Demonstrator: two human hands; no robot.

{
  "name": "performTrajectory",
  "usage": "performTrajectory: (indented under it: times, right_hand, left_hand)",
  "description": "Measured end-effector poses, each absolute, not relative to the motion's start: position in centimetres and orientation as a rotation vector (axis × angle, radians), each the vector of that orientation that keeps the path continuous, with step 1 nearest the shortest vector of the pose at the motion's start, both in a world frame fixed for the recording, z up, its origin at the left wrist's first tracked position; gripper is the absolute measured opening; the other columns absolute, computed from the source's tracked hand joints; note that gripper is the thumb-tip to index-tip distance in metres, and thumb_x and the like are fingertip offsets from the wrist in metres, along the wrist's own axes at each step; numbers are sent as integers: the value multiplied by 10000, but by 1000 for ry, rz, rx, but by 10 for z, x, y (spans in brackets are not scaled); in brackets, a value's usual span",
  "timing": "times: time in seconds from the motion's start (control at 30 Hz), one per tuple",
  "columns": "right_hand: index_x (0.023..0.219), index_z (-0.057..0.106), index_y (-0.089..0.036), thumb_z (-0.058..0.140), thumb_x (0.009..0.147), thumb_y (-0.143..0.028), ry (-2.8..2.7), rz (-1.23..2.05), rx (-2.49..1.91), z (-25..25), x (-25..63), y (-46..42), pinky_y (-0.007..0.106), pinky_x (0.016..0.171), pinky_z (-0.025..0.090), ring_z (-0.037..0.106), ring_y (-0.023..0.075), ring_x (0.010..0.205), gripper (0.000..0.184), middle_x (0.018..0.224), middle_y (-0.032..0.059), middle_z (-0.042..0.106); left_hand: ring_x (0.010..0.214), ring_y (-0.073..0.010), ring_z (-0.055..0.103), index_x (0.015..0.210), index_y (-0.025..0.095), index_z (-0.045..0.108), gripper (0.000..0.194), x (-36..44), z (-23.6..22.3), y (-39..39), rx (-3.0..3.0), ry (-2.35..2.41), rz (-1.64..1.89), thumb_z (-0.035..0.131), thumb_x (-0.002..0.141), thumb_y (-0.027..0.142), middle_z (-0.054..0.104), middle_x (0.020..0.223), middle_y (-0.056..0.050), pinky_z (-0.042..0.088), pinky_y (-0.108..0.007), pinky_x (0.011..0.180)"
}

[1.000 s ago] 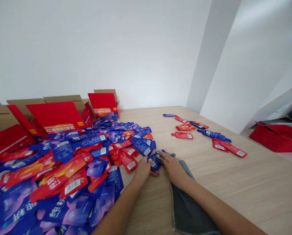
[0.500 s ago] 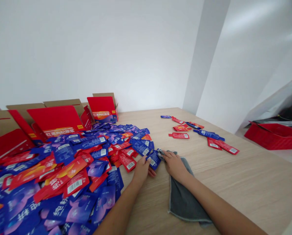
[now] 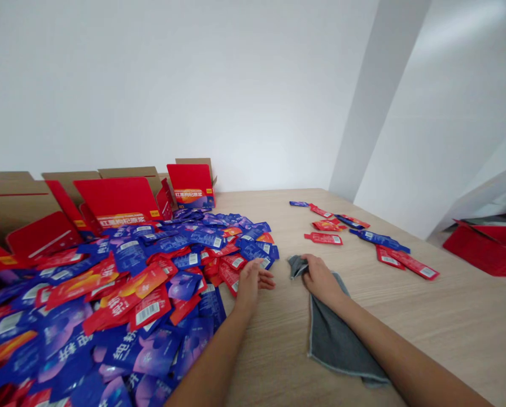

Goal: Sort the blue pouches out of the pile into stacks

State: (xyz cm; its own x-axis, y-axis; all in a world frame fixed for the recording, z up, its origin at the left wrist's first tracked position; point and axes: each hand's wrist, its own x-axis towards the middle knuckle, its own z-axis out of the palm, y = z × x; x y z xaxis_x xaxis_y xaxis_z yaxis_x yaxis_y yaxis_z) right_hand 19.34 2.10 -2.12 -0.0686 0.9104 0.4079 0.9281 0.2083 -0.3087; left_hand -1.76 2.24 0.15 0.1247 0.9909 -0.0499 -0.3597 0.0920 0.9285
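My left hand point(image 3: 253, 280) is at the right edge of a heap of sachets, its fingers apart and nothing visible in them. Just behind it lies a blue sachet point(image 3: 259, 253), and a red sachet point(image 3: 228, 276) is partly covered beside it. My right hand point(image 3: 318, 277) grips a grey cloth point(image 3: 337, 339). One bunched corner of that cloth sticks out past the fingers, while the rest trails over the table under my forearm.
The heap of red and blue sachets point(image 3: 151, 294) covers the table's left side. Open red boxes point(image 3: 191, 183) stand behind it along the wall. Several scattered sachets point(image 3: 327, 238) lie at the far right of the table point(image 3: 405, 328). Beyond its edge sits a red box point(image 3: 485, 249).
My left hand has let go of the blue sachet, which it held against the cloth earlier. My hands have moved apart. The right hand keeps its hold on the cloth. The view has shifted slightly.
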Motion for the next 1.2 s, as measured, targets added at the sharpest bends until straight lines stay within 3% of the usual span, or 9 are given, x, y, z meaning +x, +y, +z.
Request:
performTrajectory:
  times: [0.1,0.23,0.37,0.47,0.63,0.7,0.97,1.1,1.2]
  right_hand:
    - [1298,386,-54,466,719,-136,-1879,-241,-1821,-21,210,43,428,974,361,438,295,1162,591,1245,207,485]
    - [1380,315,-114,500,780,-350,-1769,-314,-2119,-16,232,74,534,1018,255,267,358,1315,671,1428,210,318]
    - [1376,347,-123,424,811,-534,-1660,-57,-2339,-14,246,97,590,995,254,275,376,1317,702,1401,198,391]
    - [1294,453,-126,393,828,-521,-1749,-33,-2305,-16,251,103,591,973,282,333,366,1286,614,1349,191,461]
    - [1216,505,-99,408,840,-438,-1872,-66,-2210,-18,255,99,419,945,373,509,280,1137,515,1215,176,572]
    - [1181,527,-99,421,833,-426,-1884,-95,-2187,-17,255,96,401,930,381,524,276,1106,489,1180,172,589]
    - [1128,566,-178,408,832,-361,-1739,-364,-2060,-13,260,102,509,1009,249,353,304,1246,382,1342,133,456]
    - [1281,447,-171,385,834,-481,-1564,-172,-2186,-12,266,114,552,968,298,376,331,1231,547,1334,149,469]
    - [1296,443,-196,386,801,-597,-1546,-30,-2334,-13,269,120,615,924,316,351,382,1246,640,1350,157,457]
  left_hand:
    - [432,-148,589,958,128,523,586,-11,-3,19,987,917,1178,571,642,620,613,565,1,471,-253,424]
    - [418,-146,582,924,130,523,597,-10,-7,19,1026,932,1134,562,626,646,611,560,-4,458,-246,408]
    - [423,-148,585,903,136,522,588,-11,-8,20,1028,943,1133,552,631,657,611,564,-8,454,-249,415]
    - [418,-143,579,907,141,516,599,-10,-5,21,1006,950,1126,560,614,662,604,556,1,445,-242,414]
    - [415,-135,575,896,147,508,568,-10,0,20,1006,949,1103,564,614,637,597,551,8,440,-233,411]
    - [416,-133,576,887,151,509,547,-10,0,19,1026,951,1101,556,624,628,596,556,9,445,-235,414]
    - [425,-139,580,914,149,507,542,-10,-10,22,1054,961,1114,523,645,619,597,576,2,448,-242,420]
    - [460,-145,581,936,150,524,518,-11,-10,20,1128,1000,1085,472,701,609,606,603,-7,451,-257,449]
    - [624,-169,621,856,163,587,391,-10,-6,17,1434,1050,1020,421,792,511,646,665,-33,492,-297,610]
